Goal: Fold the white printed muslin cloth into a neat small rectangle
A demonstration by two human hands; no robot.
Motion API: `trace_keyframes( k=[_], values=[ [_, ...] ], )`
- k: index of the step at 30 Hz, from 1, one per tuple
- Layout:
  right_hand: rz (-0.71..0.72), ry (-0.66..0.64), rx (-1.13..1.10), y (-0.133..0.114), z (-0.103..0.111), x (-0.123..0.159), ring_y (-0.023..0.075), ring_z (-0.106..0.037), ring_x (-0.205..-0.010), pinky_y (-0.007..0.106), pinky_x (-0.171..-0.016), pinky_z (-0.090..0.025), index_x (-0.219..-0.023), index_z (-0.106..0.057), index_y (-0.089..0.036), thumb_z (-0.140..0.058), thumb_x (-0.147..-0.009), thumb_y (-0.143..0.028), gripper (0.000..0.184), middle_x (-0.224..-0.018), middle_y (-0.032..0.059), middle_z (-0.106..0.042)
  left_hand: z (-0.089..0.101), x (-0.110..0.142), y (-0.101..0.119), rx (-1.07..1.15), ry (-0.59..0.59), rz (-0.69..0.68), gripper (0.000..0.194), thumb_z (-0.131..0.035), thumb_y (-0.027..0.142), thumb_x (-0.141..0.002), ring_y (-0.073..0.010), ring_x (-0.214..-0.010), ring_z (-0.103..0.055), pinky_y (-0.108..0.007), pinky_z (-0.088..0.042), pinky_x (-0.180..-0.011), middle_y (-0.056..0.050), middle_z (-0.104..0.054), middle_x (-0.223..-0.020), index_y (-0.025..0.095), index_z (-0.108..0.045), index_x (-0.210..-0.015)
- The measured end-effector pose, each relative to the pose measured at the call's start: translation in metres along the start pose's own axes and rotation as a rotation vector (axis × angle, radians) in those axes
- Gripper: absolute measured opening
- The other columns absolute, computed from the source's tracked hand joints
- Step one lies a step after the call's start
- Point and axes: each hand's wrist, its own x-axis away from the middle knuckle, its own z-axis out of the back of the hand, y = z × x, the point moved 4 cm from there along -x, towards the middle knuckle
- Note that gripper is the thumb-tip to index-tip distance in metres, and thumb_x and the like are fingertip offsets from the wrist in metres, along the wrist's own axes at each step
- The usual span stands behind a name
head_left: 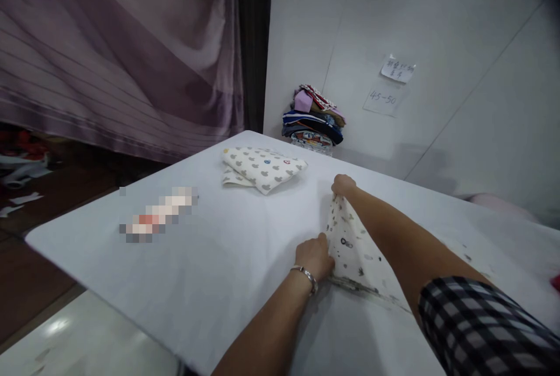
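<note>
Between my hands is a white cloth [350,244] with small dark prints, its near edge lying along the table and one corner lifted. My right hand [343,184] is closed on the raised far corner and pulls it up into a peak. Lower down, my left hand [314,256], with a silver bracelet at the wrist, is closed on the cloth's left edge near the tabletop; its fingertips are partly hidden. The rest of the cloth runs right, under my right forearm. Beyond my hands a folded white cloth [265,169] with grey prints lies on the table.
The white table [219,271] has a rounded left corner. A pixelated item [160,215] lies on its left side. Against the wall stands a stack of folded clothes [312,119]. A purple curtain [131,55] hangs at the left, and paper notes [397,69] are on the wall.
</note>
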Motion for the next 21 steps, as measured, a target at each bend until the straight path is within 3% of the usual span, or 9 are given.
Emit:
trace_keyframes(
  k=[8, 12, 16, 21],
  values=[
    [-0.109, -0.009, -0.176, -0.001, -0.018, -0.001, 0.0267, -0.063, -0.094, 0.031, -0.072, -0.050, -0.100, -0.067, -0.010, -0.059, -0.075, -0.015, 0.026, -0.102, 0.0189, -0.065, 0.001, 0.002, 0.001, -0.002, 0.001, 0.004, 0.035, -0.051, 0.025, -0.068, -0.0263, -0.092, -0.064, -0.034, -0.047, -0.073, -0.011, -0.068, -0.097, 0.018, -0.052, -0.103],
    [-0.137, -0.042, -0.273, -0.005, -0.032, -0.007, 0.0205, -0.063, -0.090, 0.034, -0.074, -0.052, -0.103, -0.062, -0.011, -0.057, -0.086, -0.026, 0.023, -0.101, 0.0123, -0.064, 0.001, 0.003, 0.000, -0.003, 0.016, 0.000, 0.035, -0.050, 0.026, -0.069, -0.0280, -0.092, -0.064, -0.036, -0.047, -0.073, -0.012, -0.068, -0.097, 0.018, -0.051, -0.103],
    [-0.065, -0.035, -0.387, 0.002, -0.032, -0.011, 0.0159, -0.061, -0.087, 0.035, -0.077, -0.052, -0.107, -0.058, -0.014, -0.055, -0.089, -0.035, 0.028, -0.104, 0.0064, -0.061, 0.001, 0.002, 0.000, -0.004, 0.015, 0.010, 0.035, -0.050, 0.027, -0.069, -0.0279, -0.092, -0.064, -0.036, -0.047, -0.073, -0.011, -0.068, -0.097, 0.019, -0.051, -0.103],
    [0.060, 0.112, -0.514, 0.037, -0.017, 0.014, 0.0174, -0.060, -0.096, 0.032, -0.080, -0.050, -0.118, -0.054, -0.015, -0.041, -0.093, -0.027, 0.031, -0.113, 0.0085, -0.062, 0.002, 0.001, 0.000, -0.002, 0.002, 0.010, 0.035, -0.051, 0.026, -0.068, -0.0270, -0.092, -0.063, -0.035, -0.047, -0.073, -0.010, -0.067, -0.098, 0.019, -0.051, -0.103]
  ],
)
